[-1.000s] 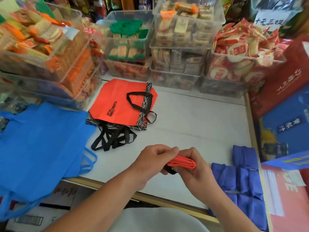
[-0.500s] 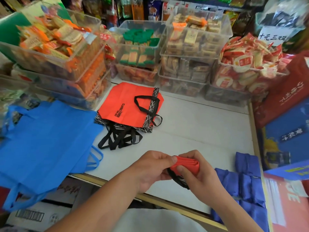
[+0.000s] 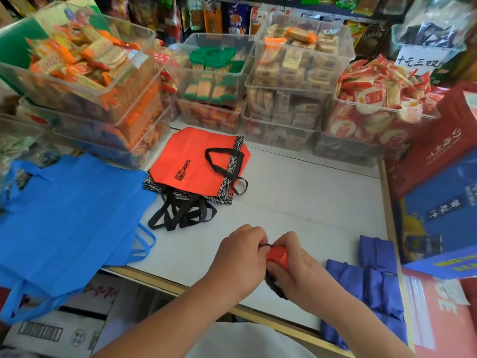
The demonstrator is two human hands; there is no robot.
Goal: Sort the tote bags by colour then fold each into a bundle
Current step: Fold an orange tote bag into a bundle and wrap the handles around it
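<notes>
A small red bundle [image 3: 278,256] with black trim sits between both hands near the white table's [image 3: 309,192] front edge. My right hand [image 3: 296,267] grips it from the right and below. My left hand [image 3: 241,257] pinches its black strap end from the left. A stack of flat red tote bags [image 3: 191,161] with black handles lies at the table's back left. Flat light blue tote bags [image 3: 67,213] drape over the left edge. Several folded dark blue bundles [image 3: 374,277] lie at the front right.
Clear bins of packaged snacks [image 3: 289,81] line the back and left of the table. Red and blue cartons [image 3: 444,182] stand along the right side. A cardboard box [image 3: 51,332] sits below at the lower left.
The red bag has gone from a long flat roll to a tight bundle squeezed between both hands. The view has shifted slightly back and up.
</notes>
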